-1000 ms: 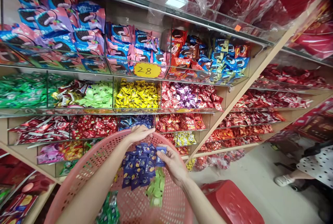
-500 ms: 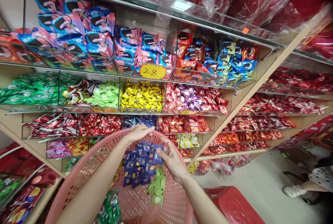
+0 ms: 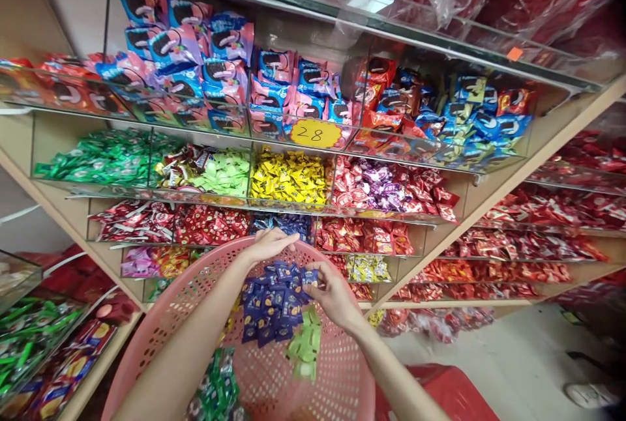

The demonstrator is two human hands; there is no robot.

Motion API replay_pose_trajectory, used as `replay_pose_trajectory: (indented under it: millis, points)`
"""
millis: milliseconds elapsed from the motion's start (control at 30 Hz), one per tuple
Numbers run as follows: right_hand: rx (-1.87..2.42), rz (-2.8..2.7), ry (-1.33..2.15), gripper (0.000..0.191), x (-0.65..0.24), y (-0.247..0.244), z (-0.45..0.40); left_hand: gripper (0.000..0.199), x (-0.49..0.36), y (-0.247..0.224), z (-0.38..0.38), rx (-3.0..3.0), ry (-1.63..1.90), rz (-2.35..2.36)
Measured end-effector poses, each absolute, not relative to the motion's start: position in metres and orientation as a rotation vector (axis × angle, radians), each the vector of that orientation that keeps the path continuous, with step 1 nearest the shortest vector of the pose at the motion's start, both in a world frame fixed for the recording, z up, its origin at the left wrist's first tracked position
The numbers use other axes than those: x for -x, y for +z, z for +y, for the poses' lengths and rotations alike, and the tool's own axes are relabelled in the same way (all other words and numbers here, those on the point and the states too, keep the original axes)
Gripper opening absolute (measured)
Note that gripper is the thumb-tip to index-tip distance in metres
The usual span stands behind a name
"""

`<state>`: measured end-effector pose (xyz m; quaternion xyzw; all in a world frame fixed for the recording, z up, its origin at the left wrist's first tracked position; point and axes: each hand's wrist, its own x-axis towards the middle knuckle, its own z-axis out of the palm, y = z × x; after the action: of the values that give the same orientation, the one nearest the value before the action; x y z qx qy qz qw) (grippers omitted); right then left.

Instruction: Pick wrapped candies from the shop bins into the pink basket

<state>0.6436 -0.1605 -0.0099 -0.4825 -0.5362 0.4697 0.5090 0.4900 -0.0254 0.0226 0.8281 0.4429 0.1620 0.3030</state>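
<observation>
Shelves full of wrapped sweets [image 3: 288,178] go across the shop, with wooden boards [image 3: 528,167] and clear fronts. The pale floor [image 3: 518,343] is on the right, with a red plastic thing [image 3: 440,385] near and a blurry shoe [image 3: 589,395] at the far right. A pink basket [image 3: 349,369], full of little holes, is near, in the middle. The left hand [image 3: 272,245] is open and lies on its far rim. The right hand [image 3: 332,294] pinches a purple packet [image 3: 310,276] at the right side of the purple pile [image 3: 271,304], inside the basket. Before, that packet was held up more; now it is lower, by the pile. The view has turned left, so more green sweets show on the left. I count one basket, two hands, one yellow "28" sign [image 3: 316,133] and one shoe. The basket has four colors: purple, light green [image 3: 306,346], dark green [image 3: 218,378] and a bit of yellow [image 3: 229,326]. The purple packets overlap too much to count.
</observation>
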Motion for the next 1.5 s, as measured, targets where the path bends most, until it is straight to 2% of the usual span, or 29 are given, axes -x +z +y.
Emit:
replay_pose_trajectory:
  millis: [167,500,767,1033,1167,1367,1500]
  points:
    - [1.327,-1.522,0.973,0.031,-0.631,-0.007,-0.146,0.058,-0.485,0.026,-0.026,-2.200,0.415,1.172]
    - [1.264,-2.120,0.668,0.037,-0.556,-0.009,-0.096,0.070,-0.478,0.036,-0.019,-2.062,0.220,1.220]
    - [1.477,-2.119,0.559,0.041,-0.532,-0.029,-0.077,0.070,-0.470,0.042,-0.021,-2.077,0.221,1.261]
    - [1.615,-2.280,0.153,0.043,-0.516,-0.031,-0.084,0.069,-0.462,0.054,-0.024,-2.038,0.207,1.367]
    - [1.619,-2.320,0.007,0.038,-0.513,-0.035,-0.083,0.064,-0.459,0.055,-0.025,-2.003,0.225,1.405]
    - [1.554,-2.370,-0.077,0.031,-0.506,-0.037,-0.080,0.062,-0.454,0.055,-0.025,-1.978,0.263,1.446]
    - [1.530,-2.384,-0.061,0.034,-0.499,-0.033,-0.078,0.063,-0.452,0.057,-0.025,-1.965,0.259,1.478]
